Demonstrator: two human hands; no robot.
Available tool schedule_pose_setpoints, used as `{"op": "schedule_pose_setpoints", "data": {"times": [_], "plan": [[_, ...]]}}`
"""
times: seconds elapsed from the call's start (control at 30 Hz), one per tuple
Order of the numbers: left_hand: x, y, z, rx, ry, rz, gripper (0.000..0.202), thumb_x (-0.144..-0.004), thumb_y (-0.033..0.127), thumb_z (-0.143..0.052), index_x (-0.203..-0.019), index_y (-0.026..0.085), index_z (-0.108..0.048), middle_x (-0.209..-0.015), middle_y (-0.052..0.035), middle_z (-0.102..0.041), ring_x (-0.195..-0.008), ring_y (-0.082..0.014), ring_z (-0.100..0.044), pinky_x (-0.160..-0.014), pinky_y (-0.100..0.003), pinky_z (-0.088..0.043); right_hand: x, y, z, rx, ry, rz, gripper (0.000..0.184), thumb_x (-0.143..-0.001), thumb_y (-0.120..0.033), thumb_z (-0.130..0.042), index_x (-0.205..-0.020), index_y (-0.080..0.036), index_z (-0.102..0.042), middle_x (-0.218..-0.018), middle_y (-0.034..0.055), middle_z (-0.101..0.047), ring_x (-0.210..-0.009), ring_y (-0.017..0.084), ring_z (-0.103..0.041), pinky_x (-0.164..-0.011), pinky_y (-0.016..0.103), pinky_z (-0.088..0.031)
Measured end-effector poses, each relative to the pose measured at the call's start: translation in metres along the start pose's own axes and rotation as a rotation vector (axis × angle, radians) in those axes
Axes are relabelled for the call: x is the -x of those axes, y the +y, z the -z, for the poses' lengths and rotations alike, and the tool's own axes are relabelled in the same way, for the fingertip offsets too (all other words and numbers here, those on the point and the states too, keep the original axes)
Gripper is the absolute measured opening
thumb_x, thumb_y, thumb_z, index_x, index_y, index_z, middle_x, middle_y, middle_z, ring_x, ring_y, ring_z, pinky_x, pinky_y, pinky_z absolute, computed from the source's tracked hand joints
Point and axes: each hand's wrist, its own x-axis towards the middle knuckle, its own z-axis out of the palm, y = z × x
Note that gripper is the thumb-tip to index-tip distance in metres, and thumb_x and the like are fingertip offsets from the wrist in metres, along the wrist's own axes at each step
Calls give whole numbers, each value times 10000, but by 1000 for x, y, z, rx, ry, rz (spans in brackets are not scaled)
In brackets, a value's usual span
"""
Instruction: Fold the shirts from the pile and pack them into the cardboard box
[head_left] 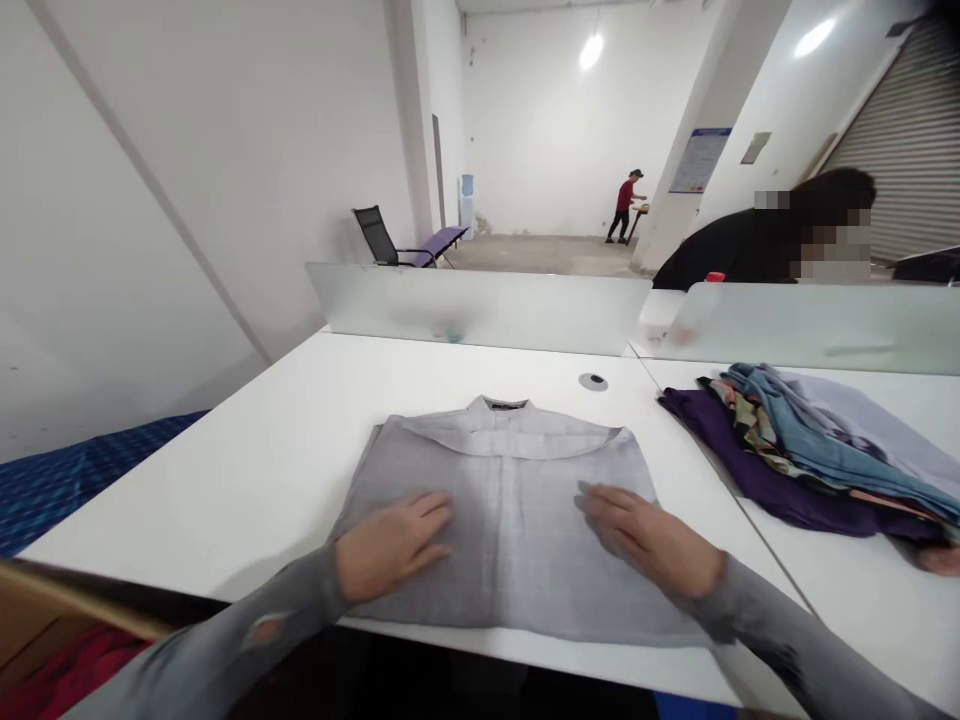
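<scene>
A light grey shirt point(502, 530) lies folded on the white table point(247, 480), its collar at the far side and its lower edge close to the table's front edge. On the left half of the shirt rests my left hand point(396, 545), fingers stretched out and slightly apart. My right hand point(649, 535) is over the right half, fingers extended and palm down. Both hands are a little blurred. Neither one grips the cloth.
Several folded garments point(817, 450) are piled on the right-hand table. Frosted dividers point(487, 305) stand along the back edge. A person in black point(727, 245) leans beyond them, and another person point(624, 205) stands far back. At lower left is a box with red cloth point(75, 665).
</scene>
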Motion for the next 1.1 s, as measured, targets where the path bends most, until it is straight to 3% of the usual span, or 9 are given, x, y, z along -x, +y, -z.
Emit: {"op": "schedule_pose_setpoints", "data": {"times": [0.1, 0.17, 0.3, 0.43, 0.57, 0.7, 0.83, 0.97, 1.1], "plan": [[-72, -12, -12, -39, 49, -81, 363, -943, 277, -467, -1276, 149, -533, -1392, -115, -492, -1319, -229, -403, -1109, -369, -343, -66, 14, -11, 176, 58, -35, 459, -924, -196, -352, -1338, -223, -548, -1433, 121, -463, -1303, 278, -434, -1023, 478, -428], [-107, -32, -21, -109, 95, 53, 417, -924, 312, -509, -1315, 166, -508, -1411, -115, -471, -1319, -242, -400, -1108, -385, -333, -98, 28, -18, 259, 94, -93, 484, -918, -189, -357, -1379, -223, -502, -1472, 138, -404, -1309, 299, -418, -993, 495, -439], [-129, -84, -29, -172, 199, 331, 509, -955, 410, -421, -1407, 175, -418, -1500, -149, -345, -1370, -320, -318, -1107, -493, -288, -127, 59, -27, 322, 134, -218, 479, -959, -317, -347, -1414, -212, -458, -1504, 132, -359, -1314, 314, -409, -1034, 491, -392], [-125, -106, -28, -201, 221, 386, 540, -963, 491, -353, -1423, 212, -402, -1502, -123, -355, -1377, -350, -294, -1114, -542, -229, -130, 67, -29, 338, 165, -234, 497, -985, -412, -275, -1420, -240, -443, -1493, 94, -393, -1351, 311, -360, -1070, 531, -330], [-112, -85, -26, -218, 245, 422, 524, -974, 450, -331, -1415, 177, -410, -1522, -141, -312, -1387, -358, -270, -1092, -580, -237, -112, 41, -29, 355, 193, -227, 505, -985, -447, -274, -1428, -254, -421, -1504, 95, -374, -1386, 342, -286, -1061, 666, -221], [-62, -54, -30, -216, 208, 299, 556, -957, 527, -342, -1431, 240, -390, -1553, -89, -261, -1412, -358, -218, -1093, -599, -232, -73, 19, -36, 308, 154, -96, 569, -949, -560, -326, -1467, -324, -339, -1536, 62, -324, -1416, 333, -222, -1066, 664, -204], [-12, -47, -40, -231, 188, 251, 530, -968, 519, -317, -1442, 289, -375, -1529, -49, -325, -1396, -333, -278, -1090, -569, -272, -43, 28, -36, 262, 143, -145, 537, -952, -532, -338, -1425, -293, -419, -1509, 70, -374, -1392, 324, -287, -1066, 630, -249], [0, -51, -41, -243, 227, 264, 493, -971, 459, -357, -1411, 250, -433, -1494, -83, -385, -1370, -316, -337, -1082, -542, -310, -13, 49, -20, 172, 382, -454, 496, -905, -486, -413, -1247, -173, -592, -1332, 162, -551, -1249, 319, -485, -1007, 525, -400], [-6, -15, -32, -186, 290, 333, 490, -965, 441, -382, -1349, 163, -501, -1482, -144, -386, -1371, -350, -317, -1066, -557, -326, 24, 51, -2, -244, 465, -897, 544, -734, -554, -586, -1050, -120, -678, -952, 155, -708, -904, 323, -664, -782, 445, -536]]}}
